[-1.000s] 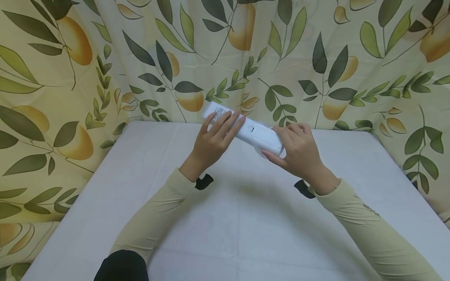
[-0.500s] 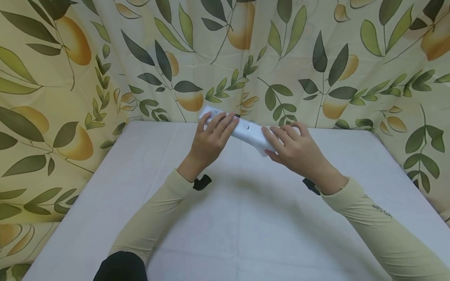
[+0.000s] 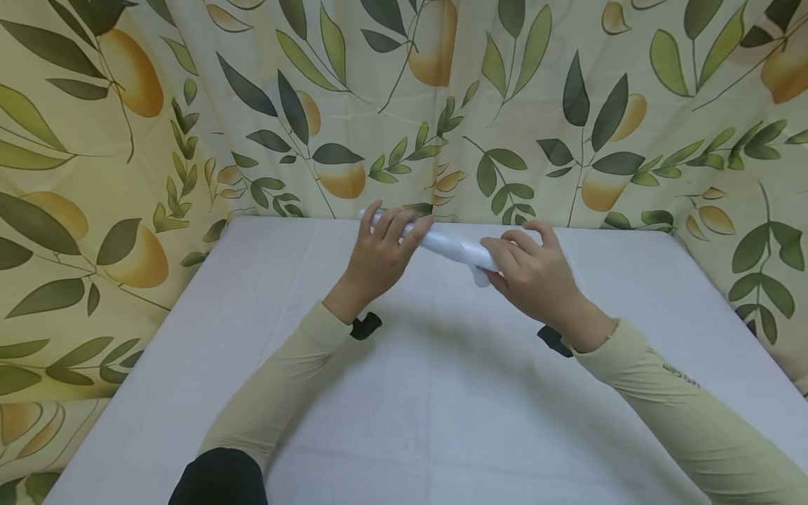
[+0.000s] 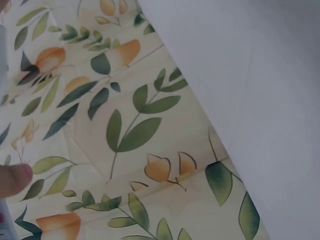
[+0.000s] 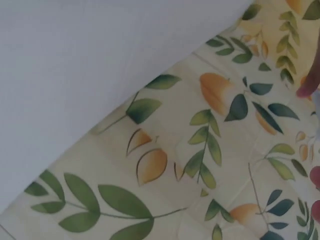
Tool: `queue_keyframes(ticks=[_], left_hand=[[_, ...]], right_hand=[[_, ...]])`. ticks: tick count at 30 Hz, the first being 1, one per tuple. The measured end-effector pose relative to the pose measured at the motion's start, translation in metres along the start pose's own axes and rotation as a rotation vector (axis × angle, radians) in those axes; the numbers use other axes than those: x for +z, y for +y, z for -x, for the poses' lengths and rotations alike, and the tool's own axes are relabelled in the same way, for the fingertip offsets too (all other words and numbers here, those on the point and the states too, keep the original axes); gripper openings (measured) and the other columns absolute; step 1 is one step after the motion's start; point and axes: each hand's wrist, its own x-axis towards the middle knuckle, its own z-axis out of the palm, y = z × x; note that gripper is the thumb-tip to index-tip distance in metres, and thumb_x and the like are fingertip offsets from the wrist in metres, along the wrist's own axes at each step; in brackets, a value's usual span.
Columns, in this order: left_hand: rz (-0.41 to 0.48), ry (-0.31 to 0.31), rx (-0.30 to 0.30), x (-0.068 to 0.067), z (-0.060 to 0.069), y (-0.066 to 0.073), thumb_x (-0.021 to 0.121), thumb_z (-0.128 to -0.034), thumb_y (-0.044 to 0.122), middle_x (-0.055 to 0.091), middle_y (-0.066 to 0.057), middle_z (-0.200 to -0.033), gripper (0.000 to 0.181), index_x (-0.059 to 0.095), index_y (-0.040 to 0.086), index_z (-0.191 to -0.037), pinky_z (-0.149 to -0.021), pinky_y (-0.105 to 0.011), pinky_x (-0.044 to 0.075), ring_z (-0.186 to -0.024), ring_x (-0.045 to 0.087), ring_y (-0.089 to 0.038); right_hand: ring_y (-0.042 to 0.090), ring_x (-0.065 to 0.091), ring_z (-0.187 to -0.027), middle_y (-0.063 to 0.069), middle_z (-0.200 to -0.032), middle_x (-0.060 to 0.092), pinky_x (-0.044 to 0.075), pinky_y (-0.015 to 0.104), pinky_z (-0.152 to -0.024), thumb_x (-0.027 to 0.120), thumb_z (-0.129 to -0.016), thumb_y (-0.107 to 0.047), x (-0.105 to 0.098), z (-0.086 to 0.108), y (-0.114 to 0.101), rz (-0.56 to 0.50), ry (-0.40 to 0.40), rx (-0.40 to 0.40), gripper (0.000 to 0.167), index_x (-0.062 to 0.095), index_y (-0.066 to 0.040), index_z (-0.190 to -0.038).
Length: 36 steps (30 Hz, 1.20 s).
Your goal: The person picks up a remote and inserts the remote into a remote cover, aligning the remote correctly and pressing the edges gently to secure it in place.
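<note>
A long, slim white plastic device (image 3: 453, 247) is held above the far part of the table, tilted with its right end lower. Its exact kind cannot be told; a small white piece (image 3: 480, 276) sticks down near the right end. My left hand (image 3: 376, 256) grips the left end, fingers over the top. The right hand (image 3: 535, 284) holds the other end between thumb and fingers, covering it. Only a fingertip (image 4: 17, 180) shows at the left wrist view's edge. In the right wrist view, fingertips (image 5: 308, 88) and a sliver of white appear at the right edge.
The white-covered table (image 3: 410, 407) spreads below both arms. Behind it hangs a leaf-and-fruit patterned curtain (image 3: 404, 147), close to the table's far edge. Black wrist straps (image 3: 366, 326) sit under both wrists.
The device has rolled between my hands, so its broad face with a label and small slot has turned out of sight and it looks narrower. My right hand has shifted its grip.
</note>
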Motion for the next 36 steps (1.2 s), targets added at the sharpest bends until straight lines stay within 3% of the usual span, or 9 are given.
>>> queue_keyframes(ticks=[5, 10, 16, 21, 28, 36], left_hand=[[0.004, -0.008, -0.004, 0.003, 0.000, 0.000, 0.065, -0.0832, 0.010, 0.057, -0.007, -0.096, 0.033, 0.055, 0.013, -0.115, -0.089, -0.042, 0.041, -0.091, 0.055, -0.024], [0.071, -0.155, -0.017, -0.001, 0.002, 0.002, 0.068, -0.0818, 0.023, 0.056, -0.010, -0.099, 0.043, 0.041, 0.013, -0.114, -0.080, -0.039, 0.042, -0.092, 0.056, -0.027], [0.112, -0.290, -0.013, -0.006, 0.004, 0.003, 0.069, -0.0825, 0.032, 0.054, -0.008, -0.106, 0.047, 0.045, 0.014, -0.119, -0.087, -0.039, 0.040, -0.098, 0.054, -0.026], [0.156, -0.331, 0.003, -0.012, 0.003, 0.002, 0.070, -0.0817, 0.033, 0.056, -0.007, -0.113, 0.049, 0.052, 0.014, -0.124, -0.097, -0.042, 0.037, -0.105, 0.052, -0.025], [0.216, -0.405, 0.027, -0.016, -0.002, 0.003, 0.067, -0.0850, 0.036, 0.056, -0.006, -0.119, 0.053, 0.051, 0.017, -0.132, -0.108, -0.048, 0.026, -0.114, 0.050, -0.024], [0.229, -0.467, 0.036, -0.019, -0.002, 0.005, 0.068, -0.0843, 0.037, 0.057, -0.006, -0.120, 0.054, 0.051, 0.018, -0.133, -0.107, -0.048, 0.030, -0.115, 0.050, -0.024]], right_hand=[[0.034, 0.063, -0.081, 0.019, -0.086, 0.068, 0.047, 0.050, -0.078, 0.084, -0.061, -0.003, 0.001, 0.001, -0.001, -0.080, -0.020, 0.015, 0.051, 0.057, 0.004, -0.104], [0.035, 0.063, -0.086, 0.020, -0.093, 0.066, 0.048, 0.051, -0.079, 0.082, -0.063, -0.002, 0.002, 0.002, 0.004, -0.048, -0.060, -0.026, 0.054, 0.057, 0.004, -0.110], [0.036, 0.060, -0.092, 0.020, -0.098, 0.064, 0.046, 0.051, -0.081, 0.082, -0.063, -0.021, 0.000, 0.008, 0.013, -0.059, -0.169, -0.038, 0.063, 0.056, 0.002, -0.116], [0.034, 0.059, -0.095, 0.017, -0.100, 0.065, 0.045, 0.052, -0.083, 0.080, -0.061, -0.036, 0.001, 0.013, 0.020, -0.104, -0.247, -0.024, 0.073, 0.056, 0.003, -0.117], [0.033, 0.063, -0.086, 0.016, -0.091, 0.069, 0.047, 0.052, -0.080, 0.089, -0.050, -0.043, 0.006, 0.016, 0.022, -0.122, -0.205, 0.035, 0.079, 0.061, 0.004, -0.107], [0.033, 0.063, -0.086, 0.016, -0.088, 0.069, 0.048, 0.053, -0.082, 0.091, -0.048, -0.040, 0.008, 0.014, 0.017, -0.143, -0.201, 0.039, 0.073, 0.063, 0.004, -0.100]])
